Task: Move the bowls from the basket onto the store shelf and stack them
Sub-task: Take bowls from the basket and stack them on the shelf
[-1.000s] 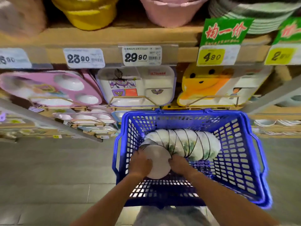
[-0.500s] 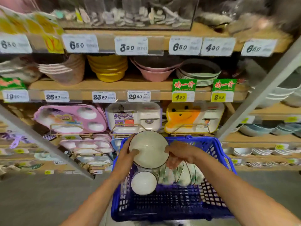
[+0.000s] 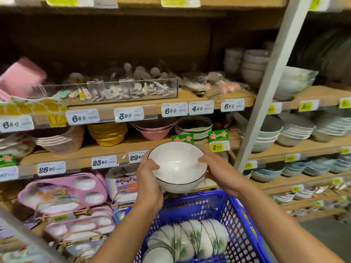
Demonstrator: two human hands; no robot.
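Both hands on one white bowl with a thin dark rim, held upright, opening facing me. There may be a second bowl nested under it, can't tell for sure.

Left hand: thumb hooked over the near-left rim, fingers wrapped around the outside and underneath. Right hand: fingers curled over the right rim, palm against the outer wall. Both gripping, neither flat.

The bowl is in the air above the far edge of the blue basket, in front of the shelf edge with the price tags and touching neither.

In the basket, a row of white bowls with green leaf print lies on its side, nested one into the next, and one more bowl sits at the near-left end.

Shelf behind: yellow bowls and pink bowls in stacks, with green-rimmed plates to their right. Above them is a clear box of spoons. Pink divided trays sit lower left. A white upright post splits off the right bay, which holds more stacked bowls — blurred.
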